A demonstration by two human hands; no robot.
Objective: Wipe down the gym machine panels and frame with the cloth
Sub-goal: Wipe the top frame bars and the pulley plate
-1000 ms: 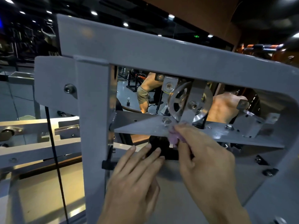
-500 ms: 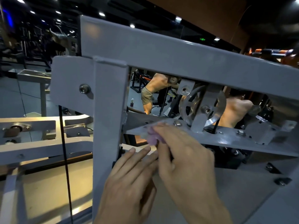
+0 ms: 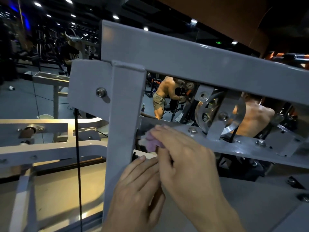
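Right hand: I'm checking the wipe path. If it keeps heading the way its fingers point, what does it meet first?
Probably the grey upright post; the right hand and its purple cloth sit just beside it, though depth is unclear.

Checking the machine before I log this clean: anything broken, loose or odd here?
Nothing stands out. The right hand presses the purple cloth on the grey crossbar; the bolts and pulley look seated.
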